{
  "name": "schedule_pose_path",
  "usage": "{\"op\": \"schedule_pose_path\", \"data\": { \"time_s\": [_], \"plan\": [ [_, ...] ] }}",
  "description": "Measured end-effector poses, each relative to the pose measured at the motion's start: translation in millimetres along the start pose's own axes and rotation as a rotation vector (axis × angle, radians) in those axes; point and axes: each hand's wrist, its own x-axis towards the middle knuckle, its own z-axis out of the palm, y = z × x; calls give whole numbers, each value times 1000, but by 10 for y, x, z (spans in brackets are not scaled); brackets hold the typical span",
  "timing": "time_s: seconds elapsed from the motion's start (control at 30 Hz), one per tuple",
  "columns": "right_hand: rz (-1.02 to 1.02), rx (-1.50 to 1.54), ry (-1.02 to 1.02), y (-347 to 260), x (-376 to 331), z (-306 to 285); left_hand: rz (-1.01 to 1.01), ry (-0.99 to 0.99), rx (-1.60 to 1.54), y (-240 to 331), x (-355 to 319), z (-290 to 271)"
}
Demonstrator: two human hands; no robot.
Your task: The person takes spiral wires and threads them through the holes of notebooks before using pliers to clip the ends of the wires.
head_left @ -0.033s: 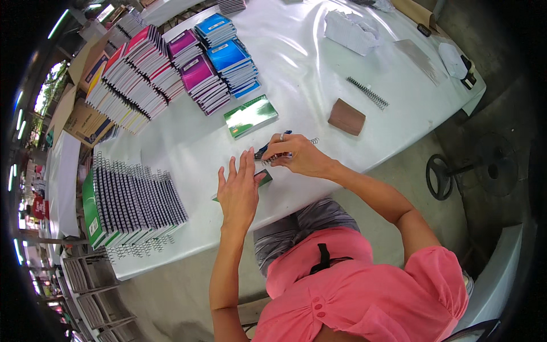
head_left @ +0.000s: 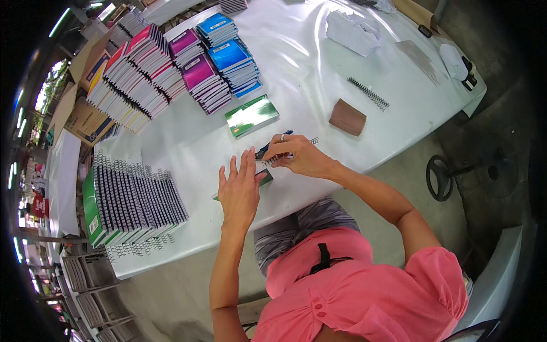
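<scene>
My left hand (head_left: 239, 191) lies with its fingers spread on a small green notebook (head_left: 266, 178), covering most of it. Close beside its fingertips, my right hand (head_left: 296, 155) is closed in a pinch on a dark spiral binding coil (head_left: 269, 162) at the notebook's edge. The coil's free end sticks out to the right, past the knuckles. A slim blue-and-black tool (head_left: 262, 151) shows behind the right fingers; its kind is mostly hidden, and I cannot tell whether the hand grips it. Just beyond both hands lies a stack of shiny green covered pads (head_left: 252, 117).
Green coil-bound notebooks (head_left: 134, 199) stand in a row at left, coil ends jutting out. Piles of red (head_left: 145, 48), purple (head_left: 199, 74) and blue notebooks (head_left: 231, 57) fill the far left. A brown block (head_left: 347, 117), loose coil (head_left: 368, 93) and white paper bundle (head_left: 353, 34) lie right.
</scene>
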Motion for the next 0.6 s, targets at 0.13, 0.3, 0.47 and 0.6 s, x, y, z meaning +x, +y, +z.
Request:
{"op": "schedule_pose_path", "data": {
  "time_s": [0.13, 0.3, 0.47, 0.6],
  "plan": [
    [54, 175, -73, -9, 20, -54, 2, -19, 18, -11, 6, 0],
    [-8, 129, -138, 24, 56, -57, 1, -37, 29, -26, 2, 3],
    [-48, -85, -285, -29, 41, -100, 23, -44, 72, -31, 5, -14],
    [-49, -313, -267, -148, 14, -121, 38, -49, 60, -19, 17, -42]
  ]
}}
